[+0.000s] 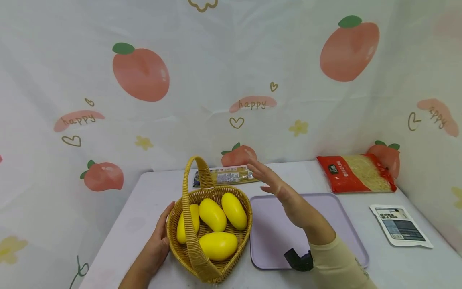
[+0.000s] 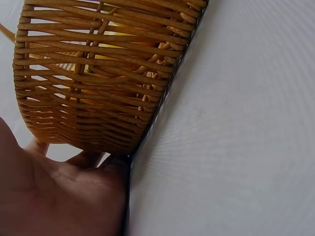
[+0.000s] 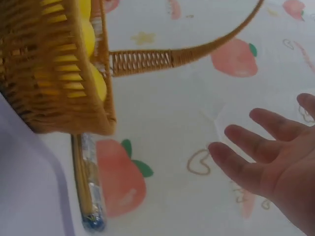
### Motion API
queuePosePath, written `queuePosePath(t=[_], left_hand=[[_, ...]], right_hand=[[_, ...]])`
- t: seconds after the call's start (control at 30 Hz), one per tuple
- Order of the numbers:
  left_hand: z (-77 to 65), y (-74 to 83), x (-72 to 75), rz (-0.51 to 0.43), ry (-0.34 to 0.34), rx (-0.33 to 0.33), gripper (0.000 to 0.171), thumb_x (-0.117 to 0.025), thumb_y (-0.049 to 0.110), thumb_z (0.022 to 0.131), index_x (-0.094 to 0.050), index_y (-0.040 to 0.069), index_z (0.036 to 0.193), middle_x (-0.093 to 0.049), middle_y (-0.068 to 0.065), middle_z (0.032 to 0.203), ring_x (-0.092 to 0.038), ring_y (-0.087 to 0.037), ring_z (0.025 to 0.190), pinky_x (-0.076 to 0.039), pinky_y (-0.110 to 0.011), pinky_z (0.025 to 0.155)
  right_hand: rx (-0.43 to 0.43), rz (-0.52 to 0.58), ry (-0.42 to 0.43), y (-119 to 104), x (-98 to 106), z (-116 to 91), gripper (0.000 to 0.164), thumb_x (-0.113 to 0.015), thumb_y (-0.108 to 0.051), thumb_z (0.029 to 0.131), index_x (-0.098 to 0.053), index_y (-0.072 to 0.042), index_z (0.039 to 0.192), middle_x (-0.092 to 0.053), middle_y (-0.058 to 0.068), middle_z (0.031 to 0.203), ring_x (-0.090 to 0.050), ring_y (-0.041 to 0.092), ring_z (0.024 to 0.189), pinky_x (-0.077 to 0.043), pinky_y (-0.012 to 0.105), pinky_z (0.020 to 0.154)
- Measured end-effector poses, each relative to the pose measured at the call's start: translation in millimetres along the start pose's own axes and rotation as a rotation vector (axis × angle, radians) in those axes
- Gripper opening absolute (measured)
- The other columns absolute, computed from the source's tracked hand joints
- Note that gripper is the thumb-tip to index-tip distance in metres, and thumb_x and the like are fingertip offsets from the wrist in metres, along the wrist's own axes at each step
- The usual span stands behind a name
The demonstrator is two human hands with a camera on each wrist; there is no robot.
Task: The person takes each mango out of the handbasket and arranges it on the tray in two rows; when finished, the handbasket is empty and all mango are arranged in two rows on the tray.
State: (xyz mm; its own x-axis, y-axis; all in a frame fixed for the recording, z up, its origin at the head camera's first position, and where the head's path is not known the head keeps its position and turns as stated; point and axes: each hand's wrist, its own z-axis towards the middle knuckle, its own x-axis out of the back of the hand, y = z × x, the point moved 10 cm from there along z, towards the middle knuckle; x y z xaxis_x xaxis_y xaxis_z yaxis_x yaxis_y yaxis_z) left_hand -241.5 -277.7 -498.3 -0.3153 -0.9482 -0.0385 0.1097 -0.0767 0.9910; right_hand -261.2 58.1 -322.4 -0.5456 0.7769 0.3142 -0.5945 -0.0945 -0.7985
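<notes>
Basket (image 1: 194, 241) — against left fingers (image 1: 164, 218).

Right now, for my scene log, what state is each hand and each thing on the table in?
Basket: upright, loaded.
Four yellow fruits: whole, inside the basket.
Left hand: touching the basket's side.
Right hand: raised, holding nothing.
Tray: flat, partly hidden.
Red packet: lying flat, filled.
White pouch: lying flat.
Long packet: lying, partly hidden.

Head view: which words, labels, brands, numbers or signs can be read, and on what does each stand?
"happy": on the patterned backdrop, left.
"happy": same backdrop, middle.
"appy": same backdrop, right; no clear first letter.
Too small or blurred to read: print on the red bag, the white pouch and the packet behind the basket.
</notes>
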Motion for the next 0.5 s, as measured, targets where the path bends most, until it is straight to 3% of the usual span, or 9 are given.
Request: queuePosePath(t=[0.2,0.3,0.5], left_hand=[[1.8,-3.1,-2.8,0.021,-0.042,-0.032,0.107,-0.071,0.057,0.102,0.0,0.028,0.177,0.004,-0.02,0.178,-0.025,-0.008,0.156,-0.031,-0.023,0.117],[2.7,-1.7,-2.7,0.031,-0.043,-0.038,0.107,-0.075,0.053,0.101,-0.002,0.031,0.177,0.005,-0.017,0.178,-0.023,-0.007,0.156,-0.029,-0.021,0.117],[0.6,-0.6,-2.0,0.033,-0.043,-0.047,0.112,-0.079,0.048,0.1,0.0,0.027,0.177,0.006,-0.018,0.178,-0.022,-0.006,0.156,-0.027,-0.019,0.117]], right_hand=[[0.001,0.095,-0.075,9.3,-16.0,1.0,0.087,-0.018,-0.072,0.111,-0.012,-0.016,0.177,-0.018,0.006,0.179,-0.026,0.047,0.157,-0.027,0.081,0.109],[-0.01,0.191,-0.093,13.6,-24.1,2.4,0.087,-0.017,-0.074,0.109,-0.013,-0.019,0.177,-0.024,0.013,0.177,-0.028,0.048,0.155,-0.026,0.082,0.109],[-0.072,0.36,-0.154,30.6,-56.3,6.7,0.092,-0.018,-0.079,0.107,-0.016,-0.018,0.176,-0.031,0.028,0.17,-0.033,0.052,0.151,-0.028,0.077,0.111]])
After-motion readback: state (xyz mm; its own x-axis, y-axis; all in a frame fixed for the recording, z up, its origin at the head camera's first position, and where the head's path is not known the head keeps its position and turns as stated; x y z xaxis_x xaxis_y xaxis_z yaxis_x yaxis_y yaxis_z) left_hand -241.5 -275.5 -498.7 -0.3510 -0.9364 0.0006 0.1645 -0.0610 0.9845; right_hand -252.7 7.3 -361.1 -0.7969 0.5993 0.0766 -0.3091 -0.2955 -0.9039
